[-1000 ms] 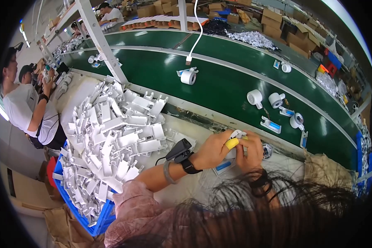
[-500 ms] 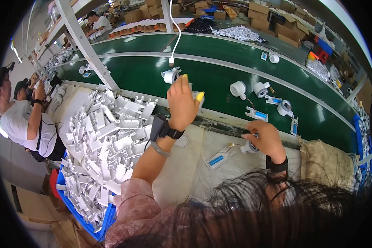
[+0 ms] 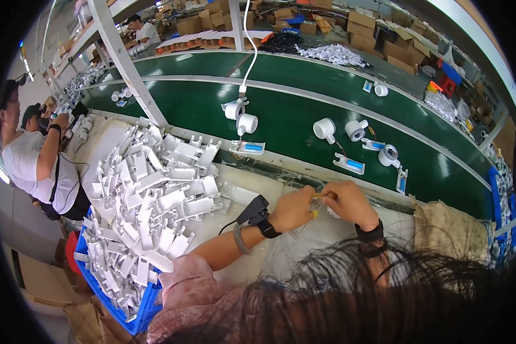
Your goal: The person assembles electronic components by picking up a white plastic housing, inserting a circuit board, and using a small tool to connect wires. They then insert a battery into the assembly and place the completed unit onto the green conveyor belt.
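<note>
My left hand (image 3: 295, 207) and my right hand (image 3: 352, 202) meet over the worktable, fingertips pinched close together. Between them is a thin yellowish piece (image 3: 324, 195), too small to name for sure. A whitish part (image 3: 332, 212) shows below my right fingers, mostly hidden by the hand. Yellow covers sit on some left fingertips. On the green conveyor belt (image 3: 292, 135) beyond my left hand lies a round white housing (image 3: 246, 123), wired to a white holder with a blue cell (image 3: 249, 147). Another white housing (image 3: 233, 109) touches it.
A heap of white plastic channel parts (image 3: 149, 195) fills the left, spilling over a blue crate (image 3: 135, 321). More wired housings (image 3: 355, 131) lie on the belt at right. A white cable (image 3: 249, 51) hangs above. A brown sack (image 3: 450, 232) stands right; a co-worker (image 3: 40, 166) works at far left.
My left hand has come back from the belt to meet my right hand, leaving a white housing and its blue-cell holder there. The blue-cell holder on the table has gone from view.
</note>
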Motion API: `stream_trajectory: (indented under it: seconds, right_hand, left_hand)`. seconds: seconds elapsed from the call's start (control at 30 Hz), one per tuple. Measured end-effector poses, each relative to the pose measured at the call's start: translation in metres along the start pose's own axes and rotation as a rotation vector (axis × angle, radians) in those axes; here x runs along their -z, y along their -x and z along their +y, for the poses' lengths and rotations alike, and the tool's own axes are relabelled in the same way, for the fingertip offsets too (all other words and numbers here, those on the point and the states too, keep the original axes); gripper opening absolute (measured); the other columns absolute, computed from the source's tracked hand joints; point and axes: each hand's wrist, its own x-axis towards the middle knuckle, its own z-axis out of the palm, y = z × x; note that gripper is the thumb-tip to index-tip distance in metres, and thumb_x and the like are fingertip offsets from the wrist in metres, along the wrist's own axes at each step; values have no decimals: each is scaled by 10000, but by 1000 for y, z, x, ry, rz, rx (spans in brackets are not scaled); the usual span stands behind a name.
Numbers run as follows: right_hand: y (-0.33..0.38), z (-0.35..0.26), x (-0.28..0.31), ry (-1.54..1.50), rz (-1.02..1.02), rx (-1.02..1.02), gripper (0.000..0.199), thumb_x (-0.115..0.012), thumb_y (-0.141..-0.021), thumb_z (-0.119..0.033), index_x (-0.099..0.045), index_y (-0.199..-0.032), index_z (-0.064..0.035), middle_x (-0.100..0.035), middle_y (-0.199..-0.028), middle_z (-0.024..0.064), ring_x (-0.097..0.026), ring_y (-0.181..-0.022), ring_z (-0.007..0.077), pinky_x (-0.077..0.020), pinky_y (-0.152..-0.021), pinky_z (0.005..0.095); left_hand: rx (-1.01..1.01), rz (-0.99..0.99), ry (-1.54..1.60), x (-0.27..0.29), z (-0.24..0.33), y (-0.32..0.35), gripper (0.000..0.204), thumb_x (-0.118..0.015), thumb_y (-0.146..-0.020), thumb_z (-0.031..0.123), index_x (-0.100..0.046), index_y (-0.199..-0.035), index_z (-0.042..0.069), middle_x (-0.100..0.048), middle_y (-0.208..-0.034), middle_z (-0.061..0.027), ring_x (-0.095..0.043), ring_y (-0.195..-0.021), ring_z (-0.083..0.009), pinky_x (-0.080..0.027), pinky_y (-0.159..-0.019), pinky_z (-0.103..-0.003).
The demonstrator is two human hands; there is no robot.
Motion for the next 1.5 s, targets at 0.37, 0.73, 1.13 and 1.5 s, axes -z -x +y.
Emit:
stream_trajectory:
  seconds: [0.37, 0.73, 1.13, 1.5]
  right_hand:
    - [-4, -6, -20, -597, 186, -229, 245, -597, -836, 82, -552, -1065, 4, -638, -839, 54, -614, -658, 103, -496, -620, 230]
    - [-10, -21, -14, -21, 319, 131, 213, -690, -813, 4, -663, -1020, -43, -630, -821, 109, -596, -744, 256, -475, -668, 341]
    - [-9, -27, -29, -190, 521, 88, 124, -656, -876, 6, -636, -998, -9, -646, -885, 126, -648, -779, 210, -508, -675, 299]
    - [-5, -31, -29, -100, 581, 244, 150, -723, -790, 37, -654, -917, -5, -643, -901, 140, -638, -797, 275, -510, -692, 331]
  left_hand:
    - [-67, 197, 84, -5, -12, -10, 467, -715, -740, 196, -506, -1123, 29, -615, -965, -193, -600, -918, -402, -483, -764, -450]
    - [61, 201, 881, 38, -17, -16, 369, -652, -806, 26, -493, -1139, 31, -599, -908, -71, -612, -814, -160, -506, -672, -314]
    - [22, 45, 1242, 48, -10, -8, 279, -421, -1016, 144, -441, -1282, 61, -572, -981, -56, -595, -813, -118, -499, -718, -268]
    - [-207, 159, 875, 52, 3, 1, 373, -488, -889, 64, -434, -1256, 24, -534, -1030, -63, -540, -849, -107, -474, -780, -268]
